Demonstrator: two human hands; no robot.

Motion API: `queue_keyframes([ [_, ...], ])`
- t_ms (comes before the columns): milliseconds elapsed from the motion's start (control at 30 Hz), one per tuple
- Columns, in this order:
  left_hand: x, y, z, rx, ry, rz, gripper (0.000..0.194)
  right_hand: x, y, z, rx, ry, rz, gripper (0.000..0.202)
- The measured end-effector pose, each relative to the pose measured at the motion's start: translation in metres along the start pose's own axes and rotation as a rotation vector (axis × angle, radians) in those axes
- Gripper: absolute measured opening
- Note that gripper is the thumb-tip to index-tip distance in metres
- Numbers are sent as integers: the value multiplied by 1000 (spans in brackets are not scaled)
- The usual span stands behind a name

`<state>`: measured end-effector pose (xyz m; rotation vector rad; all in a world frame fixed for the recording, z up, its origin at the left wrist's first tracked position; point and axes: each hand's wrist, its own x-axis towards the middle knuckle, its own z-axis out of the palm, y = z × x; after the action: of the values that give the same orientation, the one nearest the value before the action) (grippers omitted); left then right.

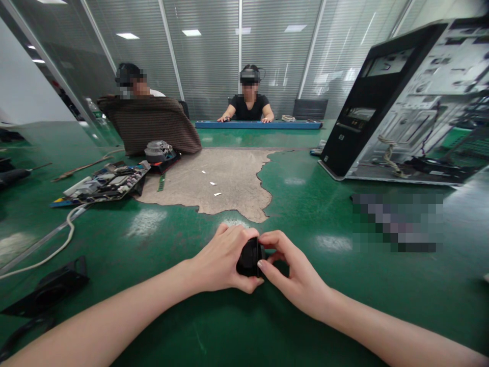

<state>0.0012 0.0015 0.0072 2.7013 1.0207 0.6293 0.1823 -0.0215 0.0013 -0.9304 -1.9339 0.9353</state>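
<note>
A small black boxy part (249,257) is held just above or on the green tabletop, in front of me. Its exact kind does not show. My left hand (225,257) wraps round its left side, thumb below and fingers over the top. From the right, my right hand (288,267) pinches its edge between thumb and fingertips. Both palms cover much of the part, so its sides are partly hidden.
An opened black computer case (367,112) stands at the right. A circuit board (109,181) and a metal-topped fan-like part (160,151) lie left, near a brown cloth-covered chair or panel (153,125). A black bracket (49,288) lies near left. Two people sit across the table.
</note>
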Motion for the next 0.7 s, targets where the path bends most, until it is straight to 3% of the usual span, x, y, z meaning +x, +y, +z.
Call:
queue_keyframes([
  [200, 0, 0, 0, -9, -7, 0, 62, -1, 2, 0, -26, 46, -88, 12],
  [400, 0, 0, 0, -9, -9, -10, 61, 0, 1, 0, -6, 15, 15, 29],
  [533, 0, 0, -1, -7, -12, -9, 61, -1, 0, -1, -27, -31, 66, 27],
  [700, 0, 1, -1, -6, -8, -3, 61, -2, -2, -1, -42, 12, -83, 22],
])
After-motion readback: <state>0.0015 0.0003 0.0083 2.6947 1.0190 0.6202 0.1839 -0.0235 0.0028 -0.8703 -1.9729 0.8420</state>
